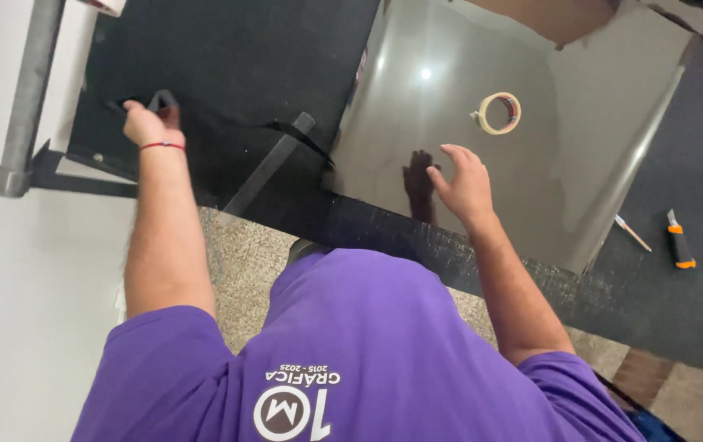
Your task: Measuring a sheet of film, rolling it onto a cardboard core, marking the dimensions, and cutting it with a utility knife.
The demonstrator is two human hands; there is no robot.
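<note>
Purple cloth fills the near part of the view: your shirt (351,344), seen from above, with both bare forearms reaching out over the desk (654,303), whose top is covered in dark felt-like material. Below the desk edge, speckled floor (245,262) shows beside your body.

Your right hand (462,182) hovers with fingers spread and loosely curled, palm down, just above a large glossy dark sheet (531,147); it holds nothing, and its reflection sits on the sheet close under it. Whether the fingertips touch the surface cannot be told.

Your left hand (148,123), with a red band at the wrist, is closed in a pinch on a curled black strip (161,100) at the far left, over the black material (228,57) that runs from a grey metal bar (30,98).

To your right, well apart from either hand, an orange-and-black utility knife (680,243) lies on the felt, with a thin pale stick (632,233) just beside it near the sheet's edge.

Farther out, a roll of beige masking tape (499,113) lies on the glossy sheet, beyond your right hand.
</note>
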